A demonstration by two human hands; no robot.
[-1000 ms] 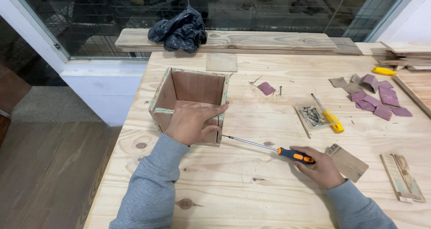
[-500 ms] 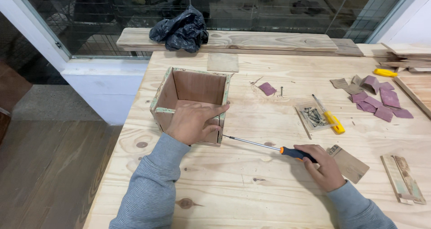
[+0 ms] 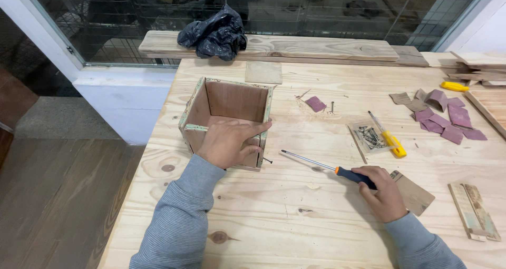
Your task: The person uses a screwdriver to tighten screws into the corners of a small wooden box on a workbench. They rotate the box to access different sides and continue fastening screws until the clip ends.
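An open-topped wooden box (image 3: pixel 227 119) sits left of centre on the pale pine surface (image 3: pixel 295 232), its thin plywood walls edged in light green. The left hand (image 3: pixel 227 142) lies over the near wall of the box, fingers curled over the rim and thumb stretched toward the right corner, gripping the box. A small screw (image 3: pixel 267 161) sticks out of the box's near right corner, low down, just above the surface. To its right lies the tip of a long screwdriver (image 3: pixel 327 167), whose shaft runs back to an orange and dark handle. The right hand (image 3: pixel 383 192) is closed around that handle, and the tip stands a little apart from the screw. Under the right hand lies a flat brown piece of board (image 3: pixel 416 194). Farther off, a clear packet of screws (image 3: pixel 370 137) rests beside a yellow-handled tool (image 3: pixel 389 140). At the far right, purple sandpaper scraps (image 3: pixel 448 121) are scattered. A black plastic bag (image 3: pixel 213 34) sits on the far plank.
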